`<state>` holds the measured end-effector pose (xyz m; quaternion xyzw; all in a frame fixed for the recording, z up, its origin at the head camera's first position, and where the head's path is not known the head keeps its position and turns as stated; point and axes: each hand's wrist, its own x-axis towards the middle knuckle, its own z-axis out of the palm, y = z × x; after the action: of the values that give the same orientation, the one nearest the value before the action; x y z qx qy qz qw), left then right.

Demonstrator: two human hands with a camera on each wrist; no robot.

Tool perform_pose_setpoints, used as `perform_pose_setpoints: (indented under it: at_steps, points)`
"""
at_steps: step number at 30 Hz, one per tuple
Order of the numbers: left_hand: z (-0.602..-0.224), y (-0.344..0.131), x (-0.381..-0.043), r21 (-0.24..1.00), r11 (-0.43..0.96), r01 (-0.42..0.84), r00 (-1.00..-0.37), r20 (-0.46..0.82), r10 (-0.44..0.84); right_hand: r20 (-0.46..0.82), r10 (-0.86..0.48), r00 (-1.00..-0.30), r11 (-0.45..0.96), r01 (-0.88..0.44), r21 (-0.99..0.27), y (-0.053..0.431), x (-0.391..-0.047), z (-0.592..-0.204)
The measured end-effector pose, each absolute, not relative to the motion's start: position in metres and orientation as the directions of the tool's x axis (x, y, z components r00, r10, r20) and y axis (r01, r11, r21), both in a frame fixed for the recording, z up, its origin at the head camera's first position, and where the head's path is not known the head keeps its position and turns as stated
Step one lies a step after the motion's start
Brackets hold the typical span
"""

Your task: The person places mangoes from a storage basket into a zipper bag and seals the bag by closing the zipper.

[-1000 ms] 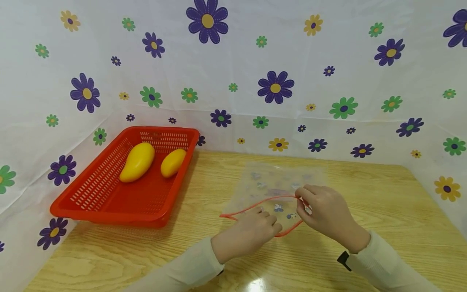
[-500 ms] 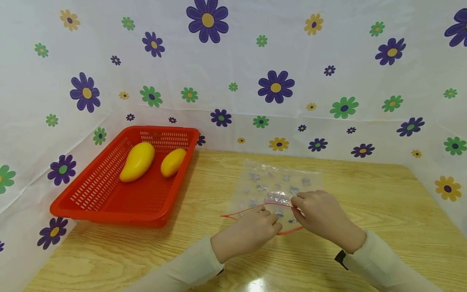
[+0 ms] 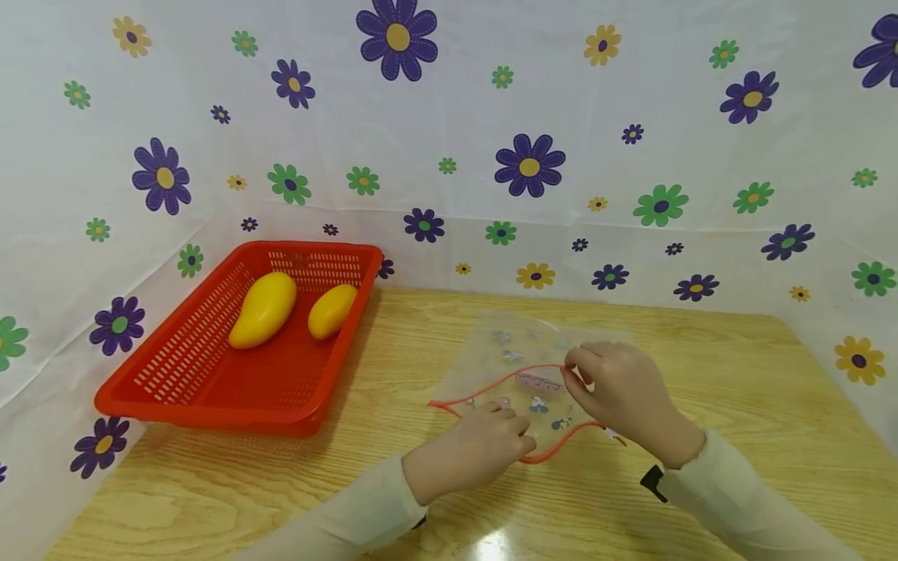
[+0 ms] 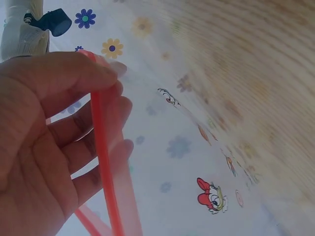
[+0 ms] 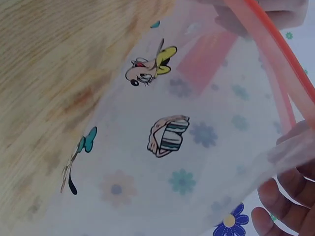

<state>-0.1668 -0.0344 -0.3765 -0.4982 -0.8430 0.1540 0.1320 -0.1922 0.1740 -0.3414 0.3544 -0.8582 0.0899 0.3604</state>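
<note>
A clear zip bag (image 3: 519, 401) printed with small cartoon figures and edged with a red zip strip lies on the table, its mouth spread apart toward me. My left hand (image 3: 477, 448) holds the near side of the mouth; in the left wrist view its thumb and fingers pinch the red strip (image 4: 102, 142). At the mouth's far edge, my right hand (image 3: 624, 393) pinches the film between thumb and fingers and holds it raised. The bag's printed film (image 5: 147, 187) fills most of the right wrist view, with curled right fingertips (image 5: 275, 194) at its edge.
A red plastic basket (image 3: 231, 418) stands left of the bag on the wooden table (image 3: 730, 405). Two yellow mangoes (image 3: 263, 310) lie in it, apart from each other. A white flowered cloth (image 3: 449, 117) encloses the back and sides.
Compared with half a second ago, my right hand has risen slightly and pulled the far edge up, so the bag's mouth gapes wider. The left hand stays nearly in place.
</note>
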Motion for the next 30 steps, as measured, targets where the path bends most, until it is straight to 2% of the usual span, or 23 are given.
perform_pose_setpoints:
  at_steps: [8,16,22,25,30]
  points:
    - [-0.381,-0.037,-0.167,-0.361,0.458,0.812,-0.462,0.081,0.883,0.757,-0.487,-0.437,0.727,-0.682,0.074,0.176,-0.196,-0.337]
    - [-0.381,-0.037,-0.166,-0.338,0.461,0.821,-0.448,0.12,0.886,0.826,-0.46,-0.325,0.68,-0.727,0.093,0.171,-0.194,-0.333]
    - [-0.379,-0.037,-0.165,-0.309,0.455,0.835,-0.44,0.121,0.89,0.861,-0.431,-0.271,0.692,-0.711,0.123,0.169,-0.193,-0.33]
    - [-0.378,-0.037,-0.166,-0.298,0.456,0.838,-0.449,0.097,0.888,0.869,-0.421,-0.26,0.695,-0.708,0.125,0.169,-0.192,-0.328]
    - [-0.377,-0.038,-0.167,-0.253,0.473,0.844,-0.477,0.05,0.878,0.857,-0.429,-0.286,0.696,-0.71,0.111,0.171,-0.192,-0.329]
